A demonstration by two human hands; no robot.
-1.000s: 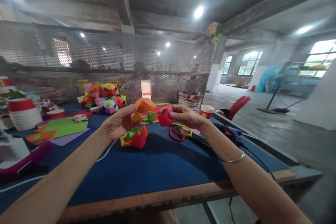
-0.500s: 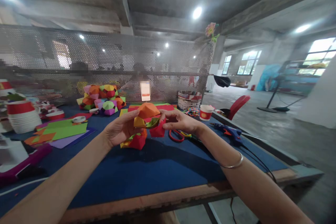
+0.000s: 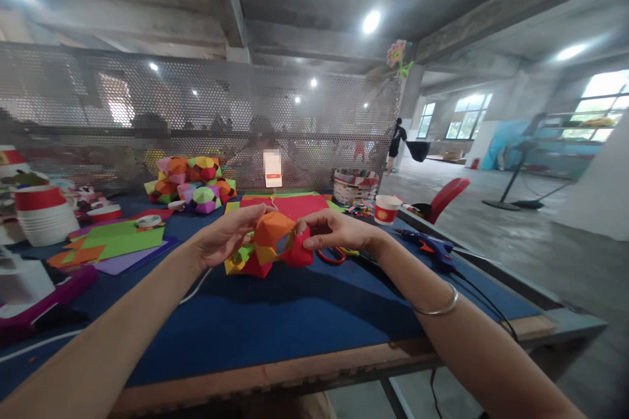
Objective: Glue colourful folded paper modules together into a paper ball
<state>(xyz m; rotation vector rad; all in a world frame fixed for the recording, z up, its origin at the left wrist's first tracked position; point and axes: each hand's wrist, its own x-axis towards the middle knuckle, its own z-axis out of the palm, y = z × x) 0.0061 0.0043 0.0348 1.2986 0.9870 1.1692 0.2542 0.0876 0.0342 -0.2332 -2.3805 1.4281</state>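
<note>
My right hand (image 3: pixel 334 230) pinches the red side of a folded-paper shape (image 3: pixel 273 229) made of orange, yellow and red faces. On its other side, the fingers of my left hand (image 3: pixel 226 236) are closed at the orange part, their tips partly hidden behind it. The shape is held above the blue tabletop, with an opening between the orange and red faces. Just under and behind it sits another paper cluster (image 3: pixel 255 268) in yellow, green and red, partly covered by my left hand. Red-handled scissors (image 3: pixel 332 258) lie by my right hand.
Coloured paper sheets (image 3: pixel 128 241) and stacked paper cups (image 3: pixel 45 219) are at left. Finished-looking paper balls (image 3: pixel 204 200) sit against the mesh screen (image 3: pixel 304 105). A phone (image 3: pixel 273 168), a woven basket (image 3: pixel 354 187), a cup (image 3: pixel 386 211) and a blue glue gun (image 3: pixel 435 250) stand or lie beyond.
The paper shape has turned and come down slightly, so its orange face points more toward me. My left fingers have shifted on it. A person has appeared past the screen's right end.
</note>
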